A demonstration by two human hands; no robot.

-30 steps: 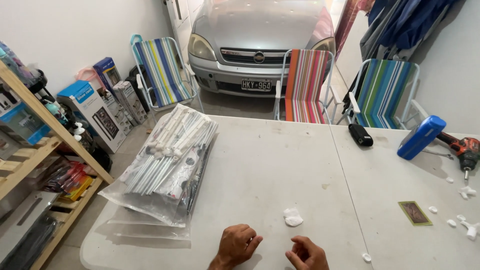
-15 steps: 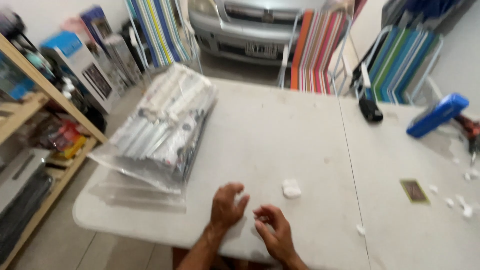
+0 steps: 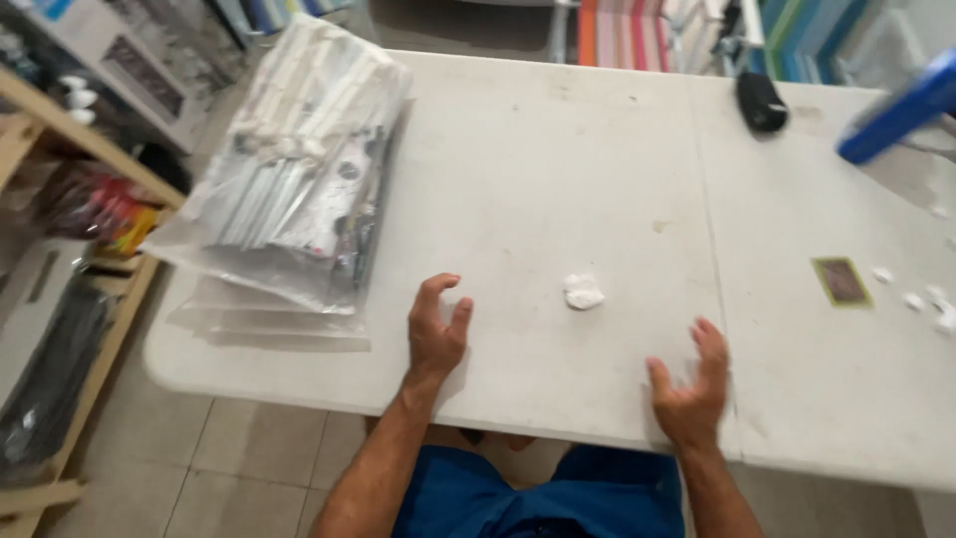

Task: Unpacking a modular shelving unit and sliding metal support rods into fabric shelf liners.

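Between our two hands lies a small crumpled white wad (image 3: 584,292) on the pale, scuffed plastic folding worktop (image 3: 558,169); it sits a little beyond the fingertips and touches neither hand. Our left hand (image 3: 438,334) hovers at the near edge with its grip spread, fingers curled loosely and holding nothing. Our right hand (image 3: 689,394) is just as empty, its grip spread and fingers bent upward, near the worktop's front rim.

Out past the left grip, and off to its left, rests a large clear plastic bag packed with long white and grey parts (image 3: 299,169), with a flat empty clear bag (image 3: 269,314) partly under it. Beyond the right grip and to its right lies a small rectangular card with a dark picture (image 3: 841,281), and a few white scraps (image 3: 911,299) are scattered just past it. Far ahead of the right grip sits a small black pouch-like object (image 3: 762,100), and a blue cylindrical tool body (image 3: 901,108) stands near the far right corner. Beneath the worktop's edge we see our blue shorts (image 3: 558,498). Well to the left of the left grip stands a wooden shelf rack (image 3: 70,199).
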